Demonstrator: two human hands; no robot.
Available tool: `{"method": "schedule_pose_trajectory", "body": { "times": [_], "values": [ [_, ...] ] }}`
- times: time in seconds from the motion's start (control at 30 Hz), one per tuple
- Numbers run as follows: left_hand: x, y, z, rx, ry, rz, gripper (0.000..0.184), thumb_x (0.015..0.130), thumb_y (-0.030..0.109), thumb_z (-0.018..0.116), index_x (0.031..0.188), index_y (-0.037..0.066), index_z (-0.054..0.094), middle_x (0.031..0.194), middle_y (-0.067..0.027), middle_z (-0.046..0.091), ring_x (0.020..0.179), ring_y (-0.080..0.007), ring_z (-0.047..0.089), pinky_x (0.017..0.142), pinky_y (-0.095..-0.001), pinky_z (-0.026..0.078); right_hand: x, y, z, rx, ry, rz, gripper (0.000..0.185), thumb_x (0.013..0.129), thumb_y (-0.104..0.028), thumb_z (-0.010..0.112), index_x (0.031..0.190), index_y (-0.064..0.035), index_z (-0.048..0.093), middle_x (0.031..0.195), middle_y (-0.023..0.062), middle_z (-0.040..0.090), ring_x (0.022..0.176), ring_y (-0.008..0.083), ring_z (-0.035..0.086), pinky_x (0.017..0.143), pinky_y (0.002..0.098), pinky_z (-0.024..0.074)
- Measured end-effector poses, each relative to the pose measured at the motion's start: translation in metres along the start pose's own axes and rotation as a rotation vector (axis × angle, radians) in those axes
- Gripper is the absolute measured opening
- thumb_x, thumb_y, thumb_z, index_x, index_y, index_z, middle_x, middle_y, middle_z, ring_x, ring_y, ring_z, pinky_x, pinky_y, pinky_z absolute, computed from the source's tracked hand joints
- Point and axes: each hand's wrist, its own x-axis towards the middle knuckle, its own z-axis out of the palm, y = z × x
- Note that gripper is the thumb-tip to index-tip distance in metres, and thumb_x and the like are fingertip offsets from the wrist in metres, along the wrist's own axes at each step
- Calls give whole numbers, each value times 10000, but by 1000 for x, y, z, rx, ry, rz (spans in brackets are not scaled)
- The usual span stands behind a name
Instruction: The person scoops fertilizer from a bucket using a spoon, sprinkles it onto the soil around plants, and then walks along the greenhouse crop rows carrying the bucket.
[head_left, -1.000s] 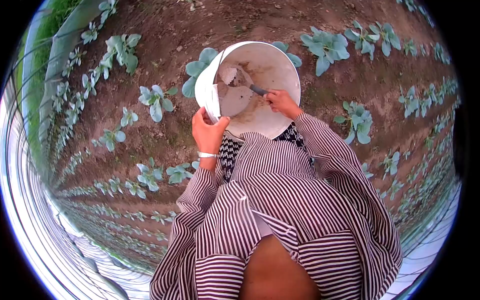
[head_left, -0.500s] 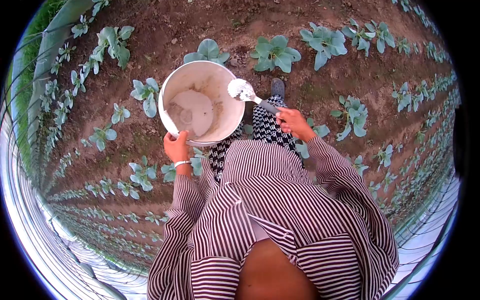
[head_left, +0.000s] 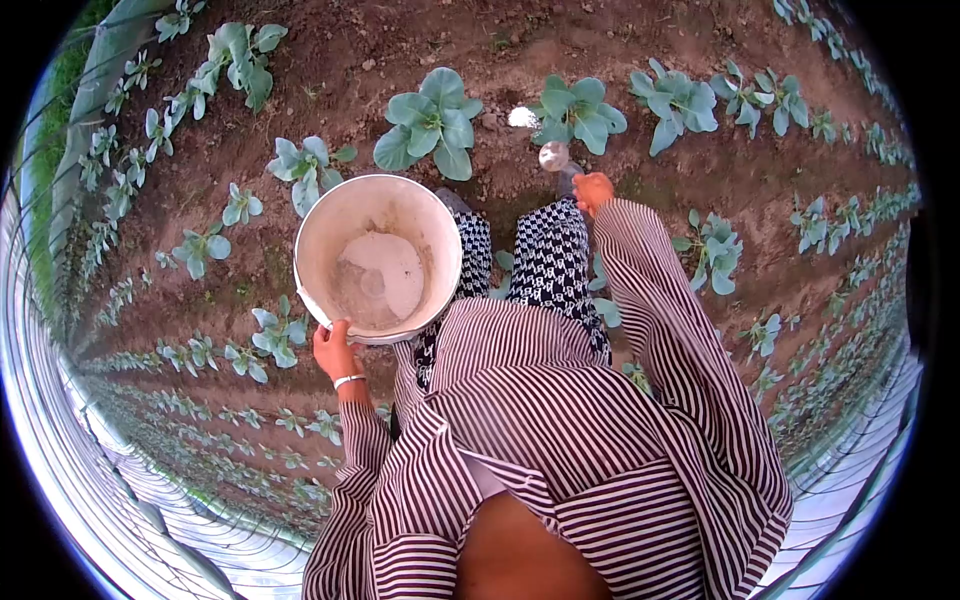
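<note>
My left hand [head_left: 335, 350] grips the rim of a white bucket [head_left: 308, 225] at its near left side. The bucket tilts toward me, and pale powder [head_left: 395, 262] covers part of its bottom. My right hand [head_left: 592, 191] is wrapped around the grey handle of a spoon [head_left: 553, 156], stretched out over the soil. The spoon's bowl looks nearly emptied. Just beyond it, a small white heap of powder [head_left: 522, 117] lies on the ground beside a leafy green plant [head_left: 580, 112]. Another broad-leaved plant [head_left: 430, 125] grows to its left, past the bucket.
Rows of similar plants [head_left: 675, 102] run across the brown soil [head_left: 480, 55] on both sides. My patterned trouser legs [head_left: 550, 250] stand between rows, close to the bucket. A pale curved cover with ribs [head_left: 100, 90] borders the field at the left.
My right hand has moved forward, away from the bucket, and the spoon's powder is now a heap on the soil. The bucket has shifted toward me and slightly left.
</note>
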Motion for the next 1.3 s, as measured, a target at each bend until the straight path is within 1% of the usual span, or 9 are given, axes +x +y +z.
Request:
{"method": "schedule_pose_trajectory", "body": {
  "times": [0.13, 0.23, 0.37, 0.53, 0.63, 0.77, 1.07, 1.2, 1.3],
  "values": [
    [6, 6, -10, -94, -35, -76, 287, 687, 137, 658, 909, -9, 549, 822, -52, 569, 653, -149, 548, 459, -281, 454, -29, 4, -20, 175, 21, -49, 150, 840, -129, 552, 803, 15, 531, 644, 73, 519, 469, 118, 458, 330, 271, 314],
    [26, -3, -14, -149, -88, -73, 418, 675, 216, 663, 997, -29, 562, 775, -41, 457, 669, -160, 467, 514, -328, 463, -67, 1, -36, 261, 4, -17, 130, 837, -124, 548, 811, 0, 520, 648, 61, 503, 462, 103, 428, 337, 258, 291],
    [51, -10, -23, -198, -123, -66, 425, 677, 206, 682, 1007, -13, 529, 741, -29, 421, 665, -160, 472, 533, -347, 466, -91, 16, -41, 363, 1, -6, 117, 836, -118, 545, 843, -7, 508, 677, 61, 507, 451, 89, 382, 357, 236, 279],
    [69, -1, -22, -227, -80, 31, 351, 682, 175, 681, 939, -14, 533, 704, -20, 476, 551, -126, 458, 458, -300, 453, -136, 15, -34, 445, -6, -42, 128, 841, -126, 556, 868, -9, 511, 689, 54, 498, 461, 72, 363, 378, 229, 277],
    [80, 11, -22, -200, -92, 47, 388, 652, 133, 700, 964, -32, 539, 855, -72, 578, 652, -152, 559, 451, -264, 477, -149, 17, -39, 513, -89, -123, 123, 847, -127, 550, 873, -12, 515, 696, 49, 499, 460, 64, 348, 383, 222, 269],
    [94, 29, -18, -96, -118, 111, 412, 643, 138, 711, 972, -47, 544, 846, -73, 586, 609, -134, 542, 429, -248, 457, -165, 20, -39, 633, -54, -163, 104, 855, -120, 532, 885, -22, 517, 701, 28, 488, 459, 48, 326, 392, 213, 265],
    [86, 77, 25, 48, -147, 184, 397, 672, 203, 696, 973, -23, 569, 720, -19, 535, 557, -116, 499, 421, -256, 423, -148, 49, -43, 730, -46, -9, 121, 844, -131, 566, 889, -28, 519, 702, 25, 487, 470, 51, 347, 387, 208, 262],
    [78, 90, 37, -82, -144, 160, 350, 680, 194, 685, 941, -9, 569, 660, -2, 471, 486, -115, 426, 424, -264, 391, -150, 24, -46, 660, -92, -66, 119, 856, -127, 557, 916, -34, 513, 709, 17, 488, 470, 37, 339, 383, 197, 259],
    [77, 93, 37, -171, -259, 181, 310, 687, 185, 678, 913, 7, 563, 660, 1, 455, 505, -114, 425, 434, -262, 381, -184, -16, -41, 627, -200, -158, 146, 872, -112, 540, 978, -15, 515, 712, 14, 486, 471, 28, 329, 379, 192, 256]
  ]
}}
